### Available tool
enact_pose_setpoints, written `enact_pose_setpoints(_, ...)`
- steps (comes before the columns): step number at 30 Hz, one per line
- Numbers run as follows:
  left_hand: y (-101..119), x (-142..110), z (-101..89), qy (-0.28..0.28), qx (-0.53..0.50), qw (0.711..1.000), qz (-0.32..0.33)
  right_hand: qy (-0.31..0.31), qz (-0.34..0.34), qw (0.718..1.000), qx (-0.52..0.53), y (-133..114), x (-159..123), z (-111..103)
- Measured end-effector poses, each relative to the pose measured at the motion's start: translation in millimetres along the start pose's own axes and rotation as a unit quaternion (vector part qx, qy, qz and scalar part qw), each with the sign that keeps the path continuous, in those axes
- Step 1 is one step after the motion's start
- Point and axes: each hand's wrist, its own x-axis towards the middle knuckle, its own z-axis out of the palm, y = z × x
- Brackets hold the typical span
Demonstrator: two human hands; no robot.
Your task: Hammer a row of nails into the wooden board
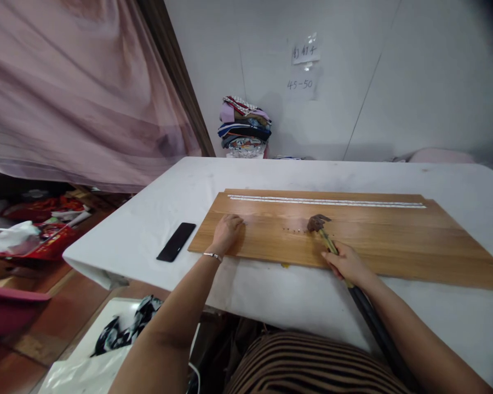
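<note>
My right hand (347, 262) is wrapped round the handle of a claw hammer (327, 241). The hammer's rusty head rests on or just over a wooden board (394, 241). Beside the head, a short row of small nails (294, 230) shows in the board. Toward the board's left end, my left hand (227, 232) lies low over the wood with its fingers curled together. A tiny thing may be at those fingertips, too small to name. Two white strips (328, 202) run along the board's far side.
The board lies on a white-covered table (148, 219). A black phone (176, 242) is left of the board. Folded clothes (245, 128) are stacked by the wall behind. A pink curtain (86, 82) hangs at left, above bags and a pink basin (12, 309).
</note>
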Motion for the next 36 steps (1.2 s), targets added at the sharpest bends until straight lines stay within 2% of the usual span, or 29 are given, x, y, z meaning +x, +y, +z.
enact_pose_setpoints(5,-2.4,8.6,2.9,-0.052,0.043,0.997,0.046,0.017,0.002,1.0,0.007,-8.6,-4.8,-5.1)
enact_pose_setpoints(11,-3.2,24.8,-5.9,-0.127,0.107,0.981,0.099,0.028,0.007,0.999,0.036,-9.5,-5.5,-9.1)
enact_pose_setpoints(15,4.4,34.8,-13.5,-0.167,0.178,0.962,0.126,0.019,-0.007,0.998,0.057,-5.8,-4.7,-8.3)
enact_pose_setpoints(22,21.1,42.2,-24.7,-0.215,0.237,0.93,0.181,0.021,-0.021,0.997,0.077,0.6,-3.9,-8.7)
enact_pose_setpoints(29,20.4,41.0,-24.1,-0.192,0.223,0.949,0.111,0.038,-0.02,0.996,0.081,5.3,-9.9,-15.8)
enact_pose_setpoints(36,13.5,33.1,-24.1,-0.179,0.191,0.963,0.071,0.046,-0.016,0.994,0.095,11.4,-13.3,-20.4)
